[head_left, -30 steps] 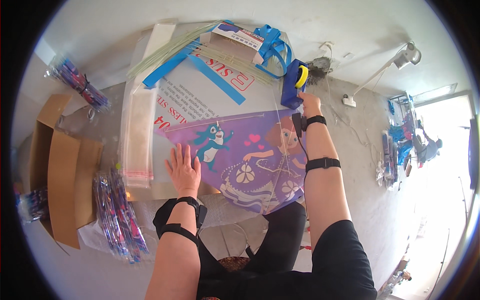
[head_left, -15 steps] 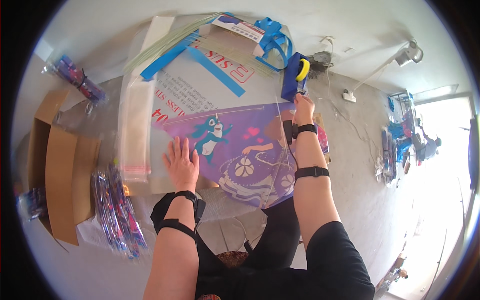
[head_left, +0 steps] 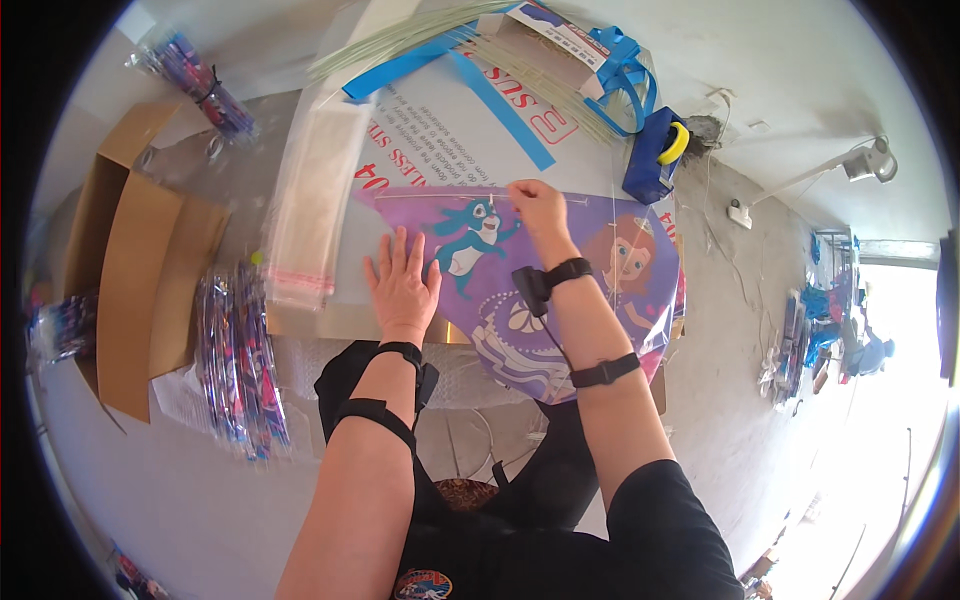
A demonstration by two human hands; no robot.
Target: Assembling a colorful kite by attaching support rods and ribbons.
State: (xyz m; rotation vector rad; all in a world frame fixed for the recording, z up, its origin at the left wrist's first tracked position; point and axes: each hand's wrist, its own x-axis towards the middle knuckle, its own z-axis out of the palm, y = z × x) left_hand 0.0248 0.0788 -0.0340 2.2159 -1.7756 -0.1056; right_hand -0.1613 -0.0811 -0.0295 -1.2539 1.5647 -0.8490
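A purple kite [head_left: 570, 290], printed with a blue rabbit and a girl figure, lies on the work surface before me. Along its far edge runs a thin pale rod [head_left: 420, 197]. My left hand [head_left: 403, 285] lies flat with fingers spread, at the kite's left edge. On the rod, near the rabbit's head, my right hand [head_left: 537, 210] has its fingers pinched together; whatever is between them is too small to make out. Beyond it, to the right, stands a blue tape dispenser [head_left: 652, 160] with a yellow roll.
Clear plastic sleeves [head_left: 318, 190] are stacked at the surface's left side. Blue ribbon [head_left: 622, 75], thin pale rods [head_left: 400, 50] and a small box [head_left: 560, 45] lie at the far side. An open cardboard box [head_left: 135, 290] and wrapped bundles [head_left: 240, 360] are on the left.
My right hand has left the tape dispenser and come left and nearer, onto the rod at the kite's far edge. My left hand stays flat by the kite's left edge. The view has shifted.
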